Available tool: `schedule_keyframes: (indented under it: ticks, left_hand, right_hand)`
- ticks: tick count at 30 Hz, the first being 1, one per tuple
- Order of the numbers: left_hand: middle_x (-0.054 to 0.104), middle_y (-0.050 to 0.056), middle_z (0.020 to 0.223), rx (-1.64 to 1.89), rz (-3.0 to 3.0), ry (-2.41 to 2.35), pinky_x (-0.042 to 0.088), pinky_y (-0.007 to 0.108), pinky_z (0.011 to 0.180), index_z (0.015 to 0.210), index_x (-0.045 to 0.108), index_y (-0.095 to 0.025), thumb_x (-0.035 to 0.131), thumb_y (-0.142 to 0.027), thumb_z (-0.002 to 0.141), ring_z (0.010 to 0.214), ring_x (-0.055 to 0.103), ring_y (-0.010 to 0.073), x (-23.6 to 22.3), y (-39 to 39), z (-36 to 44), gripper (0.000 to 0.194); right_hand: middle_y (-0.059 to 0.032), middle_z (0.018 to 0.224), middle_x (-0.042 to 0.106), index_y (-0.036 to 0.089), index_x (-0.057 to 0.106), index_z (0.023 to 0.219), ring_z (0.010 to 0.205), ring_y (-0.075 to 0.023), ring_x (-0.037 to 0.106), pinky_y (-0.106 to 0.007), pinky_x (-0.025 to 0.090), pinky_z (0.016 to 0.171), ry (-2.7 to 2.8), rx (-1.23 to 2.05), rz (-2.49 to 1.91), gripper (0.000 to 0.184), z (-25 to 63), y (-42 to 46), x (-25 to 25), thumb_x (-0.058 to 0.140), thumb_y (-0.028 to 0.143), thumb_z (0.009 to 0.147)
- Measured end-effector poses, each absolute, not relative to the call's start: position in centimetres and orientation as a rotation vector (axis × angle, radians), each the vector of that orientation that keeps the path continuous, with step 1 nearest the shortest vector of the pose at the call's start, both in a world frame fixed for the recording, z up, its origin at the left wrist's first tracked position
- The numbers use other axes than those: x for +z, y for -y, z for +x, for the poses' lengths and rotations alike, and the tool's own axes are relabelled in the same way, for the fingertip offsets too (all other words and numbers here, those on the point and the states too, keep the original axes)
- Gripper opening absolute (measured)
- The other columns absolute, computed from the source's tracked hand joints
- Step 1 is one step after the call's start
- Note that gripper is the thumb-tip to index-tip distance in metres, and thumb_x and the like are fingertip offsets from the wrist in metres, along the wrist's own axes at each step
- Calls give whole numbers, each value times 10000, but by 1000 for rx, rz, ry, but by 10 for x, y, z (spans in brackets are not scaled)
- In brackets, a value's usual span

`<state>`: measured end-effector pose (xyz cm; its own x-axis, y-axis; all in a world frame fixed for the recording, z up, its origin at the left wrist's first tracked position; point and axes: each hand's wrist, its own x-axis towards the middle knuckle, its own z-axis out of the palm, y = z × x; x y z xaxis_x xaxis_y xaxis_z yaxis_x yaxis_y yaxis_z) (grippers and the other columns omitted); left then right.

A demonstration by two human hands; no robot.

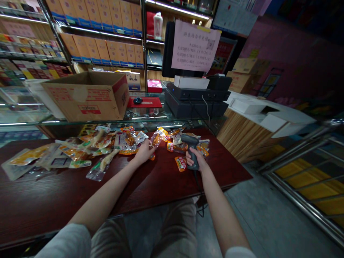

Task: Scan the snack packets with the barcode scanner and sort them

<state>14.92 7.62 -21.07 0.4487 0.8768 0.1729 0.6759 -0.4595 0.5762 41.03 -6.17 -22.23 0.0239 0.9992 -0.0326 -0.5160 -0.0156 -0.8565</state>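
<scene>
Downward view onto a dark red wooden tabletop (154,190), strewn along its far side with shiny plastic food packets. In the right hand (198,159), with fingers wrapped firmly round the handle, a dark grey handheld scanner (189,139), upright, with a cable hanging below. To the left, palm down among the packets, the left hand (143,153), loosely curled, with fingertips at a clear-and-orange packet (162,132); cannot tell whether pinching or merely touching. Just below the scanner's head and left of the handle, a small orange-red packet (180,163), flat on the wood. Farther left, a loose heap of packets (91,143), with a pale, bone-shaped piece in clear wrap (105,164) at its near edge. Behind, on a glass case, a large cardboard box (92,96) and a monitor (168,48) fronted by a printed sheet (195,46).
</scene>
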Motion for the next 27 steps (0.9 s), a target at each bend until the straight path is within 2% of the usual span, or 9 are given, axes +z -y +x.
schedule_keyframes:
  ticks: [3, 7, 9, 11, 13, 17, 21, 25, 27]
  left_hand:
    - [694, 210, 1024, 550, 2460, -1640, 481, 424, 834, 1221, 513, -107, 491, -354, 893, 994, 662, 354, -188, -72, 138, 412]
    - [593, 325, 1260, 615, 2644, -1910, 383, 564, 983, 1378, 466, -21, 505, -245, 855, 1268, 485, 468, -171, -72, 121, 570]
    - [475, 297, 1444, 651, 2777, -1790, 274, 596, 1084, 1418, 473, -71, 489, -215, 862, 1397, 355, 448, -174, -77, 119, 574]
    - [428, 204, 1528, 546, 2945, -1479, 161, 555, 1167, 1407, 524, -160, 463, -198, 882, 1463, 290, 369, -181, -82, 122, 530]
    - [482, 161, 1503, 333, 2975, -1262, 144, 534, 1184, 1384, 560, -214, 469, -253, 904, 1448, 342, 335, -191, -87, 127, 490]
    - [570, 192, 1415, 135, 2888, -1369, 152, 660, 1119, 1355, 587, -217, 523, -418, 896, 1389, 398, 431, -202, -91, 130, 505]
    - [665, 200, 1272, 46, 3053, -1384, 86, 651, 1126, 1222, 681, -188, 586, -328, 853, 1350, 423, 453, -199, -95, 135, 406]
    - [692, 189, 1158, 177, 3061, -1295, 135, 626, 1127, 1036, 732, -183, 614, -444, 841, 1299, 457, 438, -192, -107, 176, 347]
    - [670, 197, 1180, 335, 2957, -1230, 191, 596, 1124, 1082, 703, -168, 545, -449, 893, 1253, 513, 396, -190, -119, 210, 373]
  right_hand:
    - [78, 534, 491, 214, 480, 781, 322, -50, 342, -194, 310, 312, 757, 1414, -821, 340, 412, 62, -222, 733, 441, 766]
    - [83, 546, 496, 214, 499, 841, 332, -51, 356, -182, 306, 321, 743, 1401, -804, 322, 413, 62, -221, 726, 433, 774]
    - [84, 551, 496, 213, 499, 850, 332, -51, 359, -182, 307, 322, 738, 1392, -806, 311, 412, 62, -221, 718, 421, 780]
    - [83, 553, 497, 211, 493, 840, 331, -50, 360, -186, 315, 324, 736, 1387, -810, 306, 412, 62, -221, 716, 413, 782]
    - [80, 555, 501, 211, 482, 819, 332, -49, 364, -189, 325, 328, 736, 1390, -812, 317, 413, 61, -222, 721, 415, 778]
    - [84, 548, 502, 218, 471, 811, 327, -48, 360, -186, 330, 328, 707, 1374, -804, 349, 414, 62, -221, 743, 428, 751]
    - [88, 547, 501, 219, 477, 822, 323, -46, 357, -183, 323, 324, 690, 1341, -777, 344, 414, 64, -218, 749, 417, 746]
    - [92, 545, 493, 219, 471, 813, 324, -47, 367, -185, 327, 327, 670, 1302, -766, 333, 415, 63, -217, 741, 404, 755]
    - [96, 537, 490, 214, 491, 846, 323, -48, 371, -184, 324, 325, 650, 1279, -781, 322, 417, 62, -218, 738, 399, 754]
